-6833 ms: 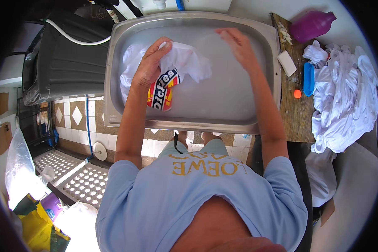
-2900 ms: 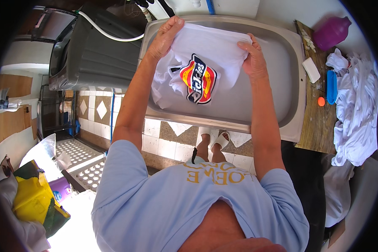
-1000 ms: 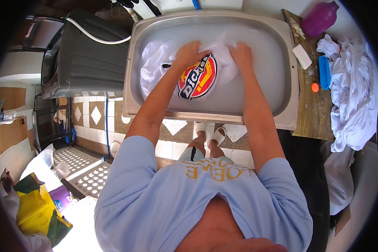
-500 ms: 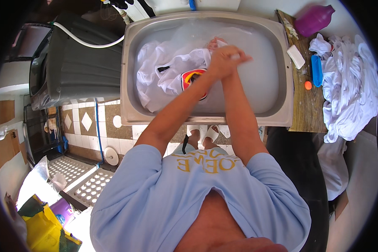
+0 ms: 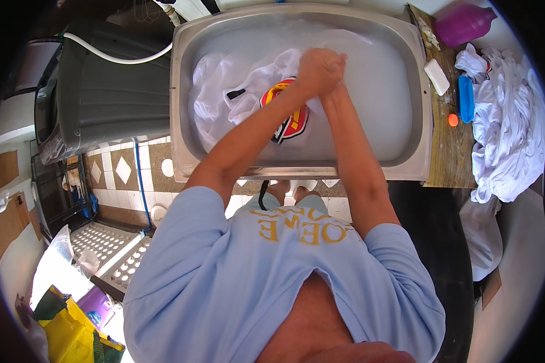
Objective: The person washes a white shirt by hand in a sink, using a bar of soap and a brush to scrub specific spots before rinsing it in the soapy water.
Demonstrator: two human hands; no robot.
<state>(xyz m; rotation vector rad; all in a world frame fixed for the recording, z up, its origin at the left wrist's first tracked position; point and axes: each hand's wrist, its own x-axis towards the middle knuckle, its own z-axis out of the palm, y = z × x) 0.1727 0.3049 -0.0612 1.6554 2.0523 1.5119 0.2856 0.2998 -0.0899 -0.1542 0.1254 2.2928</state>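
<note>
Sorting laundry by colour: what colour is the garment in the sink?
White garment, with a red, yellow and black print; head view.

White shirt scrubbed in a steel sink

The white shirt (image 5: 242, 100) with a red-and-yellow print is gripped by the left hand (image 5: 312, 69) and right hand (image 5: 335, 85), pressed together over cloudy water in the sink (image 5: 418, 151).

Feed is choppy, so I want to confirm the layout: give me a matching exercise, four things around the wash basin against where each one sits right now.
Things:
1. white printed shirt
2. purple bottle
3. pile of white clothes
4. dark tub

Places:
A. left of the basin
B. far corner of the wooden shelf
C. in the soapy water, under both hands
D. heaped on the right, past the shelf

Pairs: 1-C, 2-B, 3-D, 4-A
</note>
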